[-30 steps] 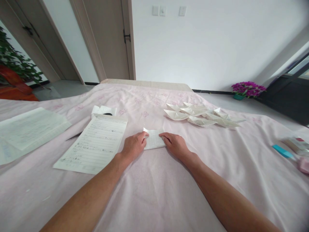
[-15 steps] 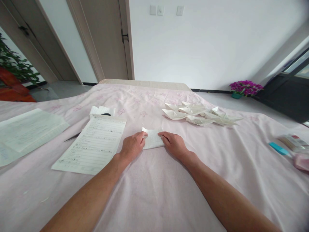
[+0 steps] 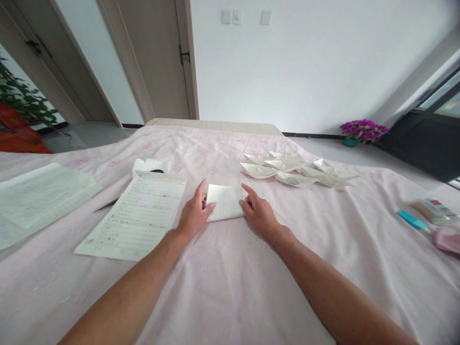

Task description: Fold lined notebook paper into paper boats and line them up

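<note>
A small folded sheet of lined paper [image 3: 225, 202] is held up between my two hands, just above the pink cloth. My left hand [image 3: 194, 213] grips its left edge with the thumb in front and the index finger raised beside it. On the opposite edge, my right hand [image 3: 260, 213] holds the paper the same way, its index finger stretched out along the top corner. Several folded paper boats [image 3: 287, 167] lie grouped beyond my right hand. To the left, a stack of written sheets [image 3: 138, 215] partly covers a pair of scissors [image 3: 106, 205], whose blade tip pokes out.
Another written paper [image 3: 46, 196] lies at the far left. A blue-handled item [image 3: 413, 220], a pink object [image 3: 447, 238] and a clear pack [image 3: 436, 211] sit at the right edge. The pink flowered cloth [image 3: 230, 287] is wrinkled. Purple flowers [image 3: 364, 130] stand on the floor beyond.
Both index fingers have lifted and straightened from their curled pinch. More of the paper's face shows, and its top edge now looks straight. The hands stay in nearly the same place.
</note>
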{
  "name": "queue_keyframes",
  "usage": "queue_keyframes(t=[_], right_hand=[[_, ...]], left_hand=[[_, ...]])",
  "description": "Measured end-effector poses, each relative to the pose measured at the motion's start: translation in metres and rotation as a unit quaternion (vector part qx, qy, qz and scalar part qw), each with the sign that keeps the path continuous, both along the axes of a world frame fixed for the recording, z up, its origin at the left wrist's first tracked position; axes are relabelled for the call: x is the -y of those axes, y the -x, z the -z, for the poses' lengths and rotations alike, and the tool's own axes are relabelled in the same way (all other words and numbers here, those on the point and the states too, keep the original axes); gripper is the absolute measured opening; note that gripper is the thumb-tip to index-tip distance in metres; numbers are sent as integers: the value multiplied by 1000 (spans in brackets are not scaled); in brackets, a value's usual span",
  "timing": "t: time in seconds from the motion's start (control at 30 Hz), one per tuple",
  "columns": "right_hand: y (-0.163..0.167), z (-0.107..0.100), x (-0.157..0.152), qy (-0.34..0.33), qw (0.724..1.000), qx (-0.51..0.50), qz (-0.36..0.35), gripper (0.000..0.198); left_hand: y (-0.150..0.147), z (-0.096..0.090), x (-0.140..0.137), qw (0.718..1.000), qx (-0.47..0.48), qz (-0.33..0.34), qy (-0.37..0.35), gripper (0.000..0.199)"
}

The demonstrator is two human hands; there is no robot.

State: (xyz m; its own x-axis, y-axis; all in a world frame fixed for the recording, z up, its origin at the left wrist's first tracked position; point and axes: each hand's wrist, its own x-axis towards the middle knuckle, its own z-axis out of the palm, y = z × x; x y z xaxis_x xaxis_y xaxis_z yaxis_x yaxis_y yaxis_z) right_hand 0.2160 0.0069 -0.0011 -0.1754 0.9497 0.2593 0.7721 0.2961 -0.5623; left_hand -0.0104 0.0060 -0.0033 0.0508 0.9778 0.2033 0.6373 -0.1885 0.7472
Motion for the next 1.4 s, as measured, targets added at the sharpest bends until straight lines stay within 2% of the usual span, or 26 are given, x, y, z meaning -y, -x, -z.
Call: queue_keyframes(t=[0.1, 0.17, 0.27, 0.3, 0.37, 0.43, 0.47, 0.57, 0.7, 0.8, 0.97, 1.1, 1.23, 1.3, 1.4], right_hand=[[-1, 0, -1, -4, 998, -56, -11, 64], [-1, 0, -1, 6, 995, -96, -10, 74], [-1, 0, -2, 39, 986, -159, -14, 83], [-1, 0, -2, 50, 983, -177, -28, 79], [-2, 1, -1, 60, 979, -186, -61, 54], [-3, 1, 0, 29, 983, -158, -91, 25], [-4, 1, 1, -1, 985, -135, -106, 19], [-5, -2, 4, -91, 983, -63, -147, 21], [-7, -3, 4, -107, 982, 4, -154, 31], [-11, 0, 1, -91, 984, 12, -151, 42], [-16, 4, -2, -85, 982, 18, -168, 37], [-17, 1, -1, -75, 983, 23, -164, 32], [-17, -3, 0, -53, 989, 29, -134, 16], [-16, -4, 0, -37, 993, 45, -99, 23], [-13, -3, -1, -24, 996, 67, -59, 32]], left_hand=[[2, 6, -4, 994, 96, 43, 5, 55], [2, 9, -6, 992, 113, 49, 13, 38], [0, 10, -5, 993, 117, 29, 1, 28], [0, 9, -4, 993, 114, 23, -10, 25], [0, 6, -1, 994, 100, 9, -45, 21], [0, 0, 1, 992, 85, 10, -97, 17], [1, -2, 3, 988, 82, 22, -126, 14], [3, -9, 6, 977, 72, 75, -188, 11], [5, -9, 6, 970, 12, 134, -202, 19], [6, -4, 5, 964, -39, 186, -185, 32], [9, 6, 2, 958, -105, 239, -120, 34], [9, 6, 3, 965, -112, 220, -89, 30], [2, -5, 10, 981, -87, 171, -26, 36], [-1, -12, 13, 988, -76, 135, 7, 38], [1, -15, 14, 989, -119, 78, 25, 42]])
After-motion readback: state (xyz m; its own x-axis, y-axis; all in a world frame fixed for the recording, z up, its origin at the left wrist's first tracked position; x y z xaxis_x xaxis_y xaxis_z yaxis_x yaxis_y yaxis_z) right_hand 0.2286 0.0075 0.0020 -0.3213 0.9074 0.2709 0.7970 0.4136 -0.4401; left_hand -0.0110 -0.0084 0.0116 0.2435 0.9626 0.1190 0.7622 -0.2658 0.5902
